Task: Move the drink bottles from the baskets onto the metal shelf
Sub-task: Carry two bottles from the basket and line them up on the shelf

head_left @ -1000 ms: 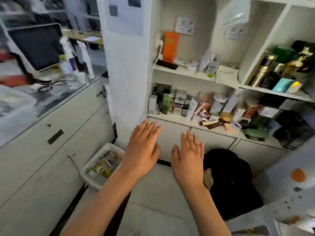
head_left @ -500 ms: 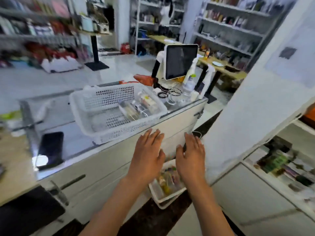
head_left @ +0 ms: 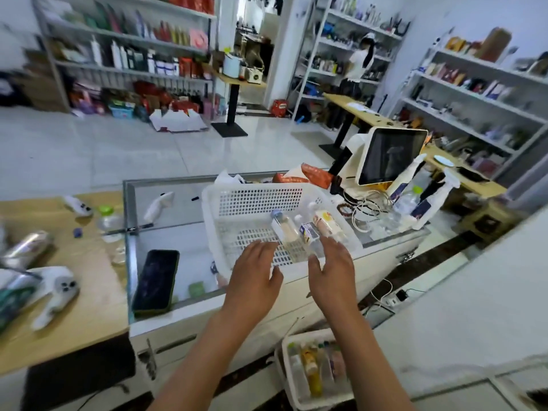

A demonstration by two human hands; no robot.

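Two white perforated plastic baskets hold the drinks here, and neither has been emptied yet. Going from the left, the wooden counter top [head_left: 74, 292] carries a toppled silver can [head_left: 28, 247] and a white handheld scanner [head_left: 56, 292], and next to them a black smartphone [head_left: 156, 280] lies flat on the glass display counter [head_left: 166, 232], clear of the work. The upper white basket [head_left: 252, 200] sits on that glass, probably set there so the bottles come to hand at waist height. The left hand [head_left: 253, 280] hangs over its near rim with fingers spread and nothing in it, and appears to be reaching in. Just beyond lie a clear bottle with a blue cap [head_left: 284, 226], a small blue-and-white carton-like pack [head_left: 308, 232] and a pale bottle with a yellow and pink label [head_left: 326, 223], all on their sides against the basket's right wall, so each will need picking up lengthwise. The right hand [head_left: 332, 271] is likewise open and empty, its fingertips close to the pack, whether touching it I cannot tell. Lower right, the second white basket [head_left: 289, 378] stands on the floor against the cabinet, with an orange bottle [head_left: 311, 372] and others packed in it. Metal shelving lines the far walls; which unit is the target I cannot tell.
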